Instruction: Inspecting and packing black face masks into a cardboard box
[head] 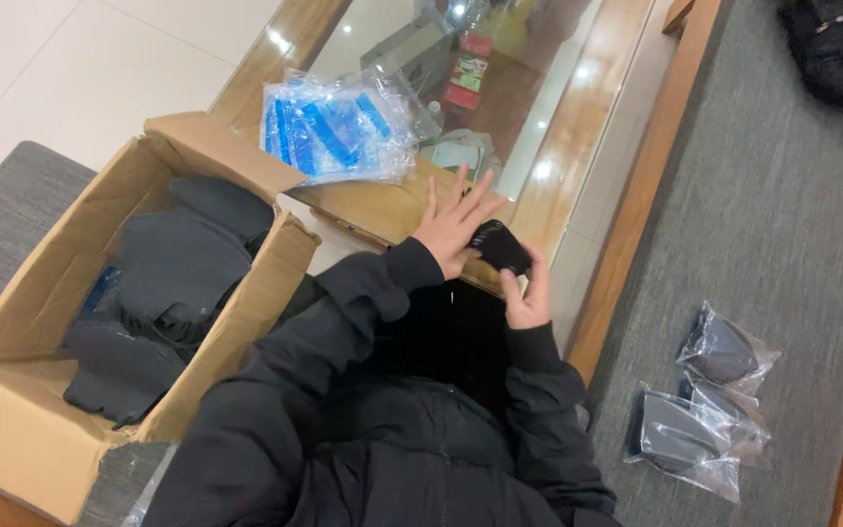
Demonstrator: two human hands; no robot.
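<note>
Single head-worn view, steeply downward and close over the person's own black sleeves, table edge ahead

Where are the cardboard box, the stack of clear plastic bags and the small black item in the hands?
cardboard box (12,429), head view, on its near flap.
stack of clear plastic bags (339,127), head view, middle of the top bag.
small black item (501,246), head view, its exposed centre between the hands.

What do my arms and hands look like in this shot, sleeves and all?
Both arms are covered by the long sleeves of a black padded jacket, creased and slightly puffy, ending in plain cuffs at the wrists. The left hand and right hand are bare: no gloves. No rings, watch or markings can be made out.
</note>
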